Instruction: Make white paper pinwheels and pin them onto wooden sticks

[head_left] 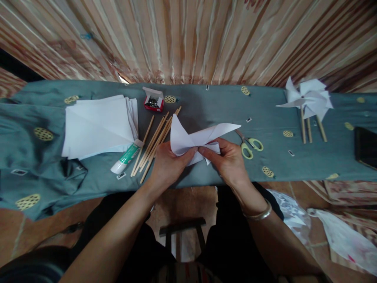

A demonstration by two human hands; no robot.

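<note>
A white paper pinwheel (203,135) with curled blades is held between both my hands above the table's front edge. My left hand (171,163) grips its left side, thumb pressed near the centre. From the right, my right hand (228,159) pinches it, its thumb meeting the left one at the middle. The fingers behind the paper are hidden. Several wooden sticks (156,141) lie just left of my left hand. Green-handled scissors (249,147) rest to the right of my right hand, their blades partly hidden.
Left on the green cloth (206,104) are a stack of white paper (97,125), a glue stick (127,156) and an opened red box (153,100) of small metal pieces. Pinwheels on sticks (309,98) lie at right, near a dark phone-like object (365,146). A curtain (188,43) hangs behind.
</note>
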